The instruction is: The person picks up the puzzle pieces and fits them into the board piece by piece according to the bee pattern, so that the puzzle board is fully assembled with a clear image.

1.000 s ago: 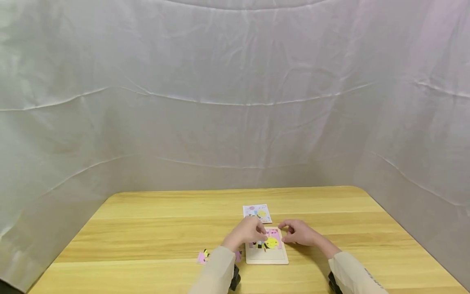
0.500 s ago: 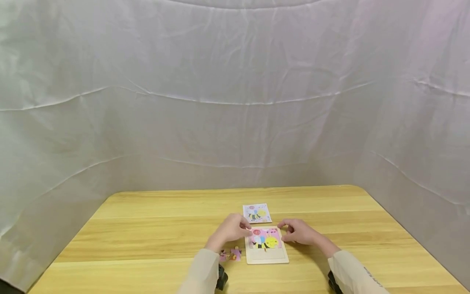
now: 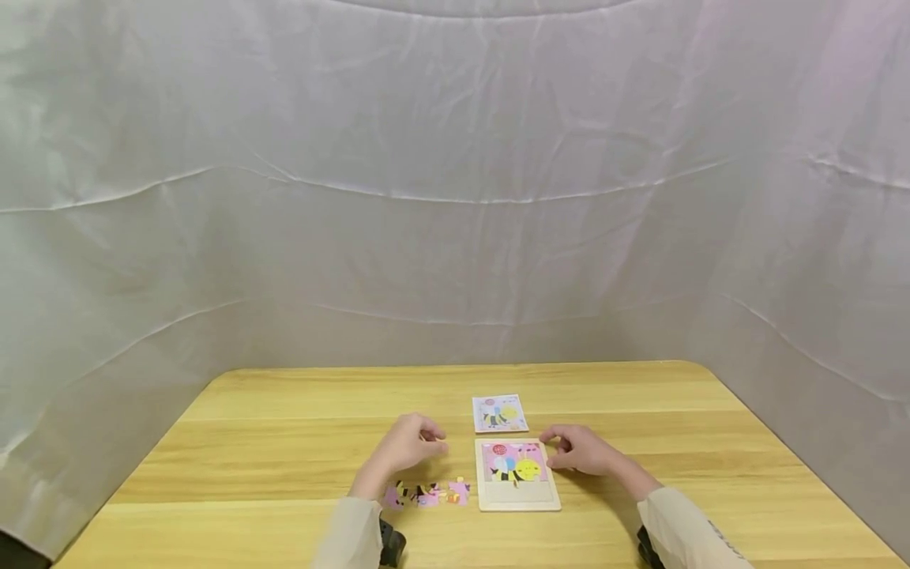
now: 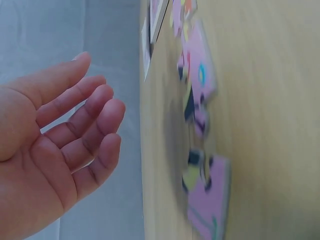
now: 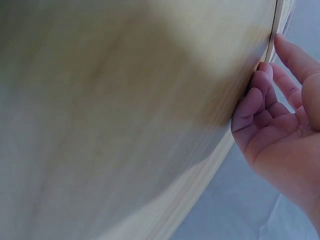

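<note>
A wooden jigsaw tray [image 3: 519,506] lies on the table, its upper part filled with a pink picture of a yellow-headed bee and its lower strip bare wood. My right hand [image 3: 581,450] rests at the tray's right side, thumb and forefinger touching the edge near its upper right corner, other fingers bent under in the right wrist view. My left hand [image 3: 408,442] hovers left of the tray with nothing in it, fingers loosely bent in the left wrist view. Below it lie several loose jigsaw pieces [image 3: 458,491], pink with yellow and black parts; one piece [image 4: 212,195] lies nearest the wrist.
Behind the tray lies a square picture card [image 3: 500,413] with the same bee. The wood-grain table [image 3: 306,442] reaches back to a grey cloth curtain [image 3: 455,261] that surrounds it on the far side and both flanks.
My left hand has drawn back leftward from over the tray, past its edge, to above the loose pieces, bringing the tray's picture into full view. My right hand has stayed at the tray.
</note>
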Available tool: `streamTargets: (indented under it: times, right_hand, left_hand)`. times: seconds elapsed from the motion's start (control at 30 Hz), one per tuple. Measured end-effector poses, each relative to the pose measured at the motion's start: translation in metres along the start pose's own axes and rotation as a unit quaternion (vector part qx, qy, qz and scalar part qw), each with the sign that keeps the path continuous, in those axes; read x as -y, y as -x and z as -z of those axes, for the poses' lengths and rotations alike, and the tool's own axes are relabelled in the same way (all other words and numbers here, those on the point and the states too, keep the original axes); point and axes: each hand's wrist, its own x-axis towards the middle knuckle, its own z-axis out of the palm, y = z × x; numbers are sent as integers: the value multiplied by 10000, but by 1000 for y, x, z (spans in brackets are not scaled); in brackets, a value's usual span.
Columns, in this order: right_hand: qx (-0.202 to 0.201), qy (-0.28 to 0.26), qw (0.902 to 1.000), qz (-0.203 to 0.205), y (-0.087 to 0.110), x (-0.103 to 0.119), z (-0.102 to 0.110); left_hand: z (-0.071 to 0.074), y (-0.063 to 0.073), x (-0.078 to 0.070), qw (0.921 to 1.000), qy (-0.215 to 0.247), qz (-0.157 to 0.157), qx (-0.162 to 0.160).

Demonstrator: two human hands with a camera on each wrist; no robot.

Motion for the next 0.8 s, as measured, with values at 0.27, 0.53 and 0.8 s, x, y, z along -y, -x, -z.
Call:
streamTargets:
  times: [0.27,0.53,0.8]
  right_hand:
    - [-22,34,10000,-67,0,-1,0]
    - [-16,13,10000,-75,0,1,0]
    - [-9,-32,9999,-142,0,2,0]
  left_hand:
    - [16,20,11,9997,234,-26,-55]
    - [29,39,19,9975,632,182,252]
    - [34,49,27,9944,847,419,470]
